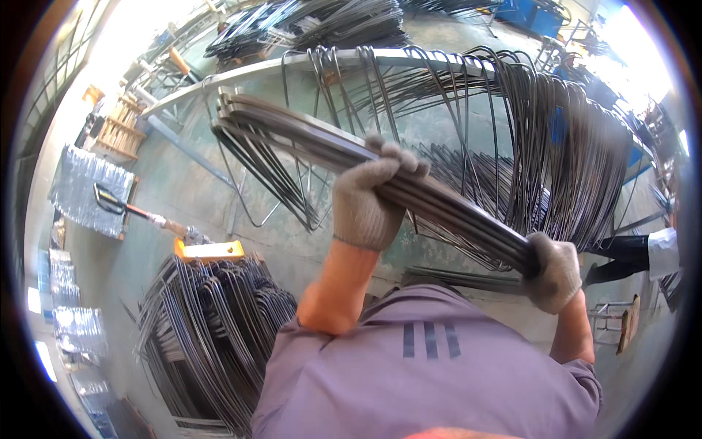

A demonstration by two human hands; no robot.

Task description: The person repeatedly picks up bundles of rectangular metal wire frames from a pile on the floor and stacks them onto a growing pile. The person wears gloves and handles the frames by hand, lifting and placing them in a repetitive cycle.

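A bundle of dark bent metal rods (461, 208) slants across in front of my chest, its far left end higher in the picture. My left hand (371, 194), in a grey knit glove, is closed round the middle of the bundle. At the bundle's lower right end, my right hand (553, 272), gloved too, grips the rods. Thin bent loops of the rods hang down at the bundle's left end. Just beyond stands a metal rail (252, 76), with many similar bent rods (545, 146) hooked over it, densest on the right.
At lower left is a big stack of bent rods (212, 322), with a yellow piece (210, 251) on top. A long-handled tool (139, 212) lies near it. Farther rod piles (322, 29) lie behind the rail. A person's dark-clothed leg (621, 254) and a small stool (621, 322) are at right.
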